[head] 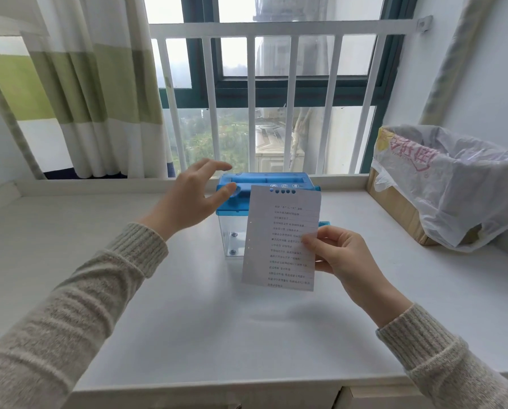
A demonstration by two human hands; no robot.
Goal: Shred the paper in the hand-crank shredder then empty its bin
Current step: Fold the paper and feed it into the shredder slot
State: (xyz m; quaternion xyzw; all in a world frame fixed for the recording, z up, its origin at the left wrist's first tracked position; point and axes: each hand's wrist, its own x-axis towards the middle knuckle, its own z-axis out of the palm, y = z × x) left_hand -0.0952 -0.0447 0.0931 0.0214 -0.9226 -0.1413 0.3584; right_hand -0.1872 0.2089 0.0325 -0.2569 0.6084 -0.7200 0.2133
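Observation:
A small hand-crank shredder [241, 187] with a blue top and a clear bin [232, 234] stands on the white sill counter near the window. My right hand [338, 255] pinches the right edge of a printed paper sheet [279, 240], held upright in front of the shredder and hiding much of it. A bit of the blue crank [324, 223] shows at the sheet's right. My left hand [193, 196] hovers at the shredder's left end, fingers spread, thumb touching the blue top.
A cardboard box lined with a white plastic bag [453, 184] sits at the right against the wall. White window bars [252, 98] rise right behind the shredder. A striped curtain [93, 84] hangs at the back left. The counter's front edge [217, 388] is near me.

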